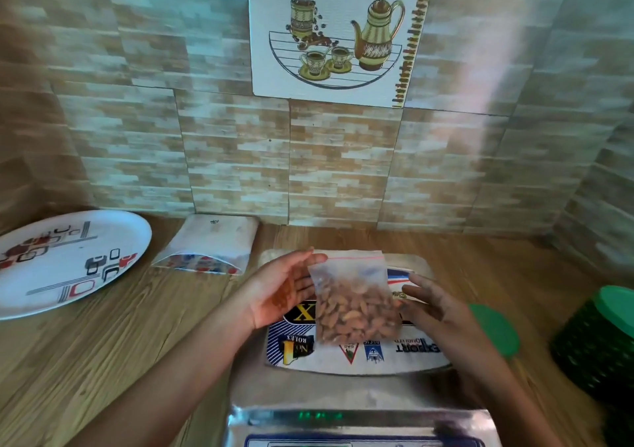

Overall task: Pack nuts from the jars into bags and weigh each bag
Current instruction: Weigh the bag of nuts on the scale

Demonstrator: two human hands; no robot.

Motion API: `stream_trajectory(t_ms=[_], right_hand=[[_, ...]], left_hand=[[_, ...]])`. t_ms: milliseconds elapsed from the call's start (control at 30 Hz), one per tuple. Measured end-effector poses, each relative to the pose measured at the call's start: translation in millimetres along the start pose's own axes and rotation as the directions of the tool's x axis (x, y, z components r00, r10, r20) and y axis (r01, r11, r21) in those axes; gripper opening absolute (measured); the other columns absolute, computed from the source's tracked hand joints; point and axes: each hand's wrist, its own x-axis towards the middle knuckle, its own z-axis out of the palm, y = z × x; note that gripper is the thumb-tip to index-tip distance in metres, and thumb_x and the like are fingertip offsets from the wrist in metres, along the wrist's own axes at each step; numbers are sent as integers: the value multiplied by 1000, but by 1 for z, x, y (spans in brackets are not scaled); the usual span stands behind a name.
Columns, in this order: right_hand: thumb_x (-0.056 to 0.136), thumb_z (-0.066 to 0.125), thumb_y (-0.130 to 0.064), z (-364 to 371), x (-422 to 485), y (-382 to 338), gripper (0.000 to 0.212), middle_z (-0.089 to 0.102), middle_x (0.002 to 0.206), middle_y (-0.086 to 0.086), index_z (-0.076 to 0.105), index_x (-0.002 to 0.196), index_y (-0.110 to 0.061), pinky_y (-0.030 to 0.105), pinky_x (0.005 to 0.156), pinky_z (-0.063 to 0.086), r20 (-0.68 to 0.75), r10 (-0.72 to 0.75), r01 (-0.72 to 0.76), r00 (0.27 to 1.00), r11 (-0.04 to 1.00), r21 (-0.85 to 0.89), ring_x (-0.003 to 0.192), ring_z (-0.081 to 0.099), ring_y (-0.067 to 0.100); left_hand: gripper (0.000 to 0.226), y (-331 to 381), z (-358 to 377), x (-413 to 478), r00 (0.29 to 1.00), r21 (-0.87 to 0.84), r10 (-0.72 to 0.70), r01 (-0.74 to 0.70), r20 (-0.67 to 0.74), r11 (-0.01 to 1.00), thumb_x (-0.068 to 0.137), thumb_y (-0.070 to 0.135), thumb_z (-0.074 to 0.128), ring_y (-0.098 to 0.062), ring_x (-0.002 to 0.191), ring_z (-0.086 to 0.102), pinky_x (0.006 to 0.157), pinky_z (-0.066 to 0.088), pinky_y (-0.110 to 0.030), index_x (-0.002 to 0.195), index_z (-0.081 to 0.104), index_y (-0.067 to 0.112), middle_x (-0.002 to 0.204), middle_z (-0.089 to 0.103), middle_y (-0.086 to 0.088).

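Note:
A clear zip bag of brown nuts (355, 304) with a red seal line lies on the metal pan of the weighing scale (356, 354), over a printed sheet. My left hand (283, 292) is beside the bag's left edge, palm turned inward, fingers straight and touching its top corner. On the bag's right side is my right hand (432, 304), fingers relaxed and spread just off the edge. The scale's green display (320, 415) glows at the front; its digits are blurred.
A patterned white plate (65, 261) lies at the left on the wooden counter. A white packet of bags (211, 245) rests against the tiled wall. A green lid (495, 330) and a dark green jar (597, 343) stand at the right.

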Motion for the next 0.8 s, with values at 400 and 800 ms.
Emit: stream_trajectory(t_ms=[400, 800], right_hand=[[72, 71, 5, 9, 7, -2, 57, 68, 104, -5, 52, 117, -24, 17, 67, 52, 175, -15, -26, 984, 973, 230, 89, 66, 0], [52, 88, 1, 20, -8, 10, 53, 73, 92, -3, 63, 97, -14, 42, 79, 55, 157, -193, 205, 969, 977, -65, 88, 69, 15]], left_hand=[[36, 7, 20, -18, 975, -76, 198, -192, 97, 979, 78, 13, 55, -15, 90, 67, 75, 54, -25, 111, 61, 0, 110, 68, -7], [97, -34, 26, -60, 872, 304, 480, -485, 97, 820, 69, -8, 73, -16, 101, 64, 90, 52, -35, 144, 22, 26, 109, 63, -4]])
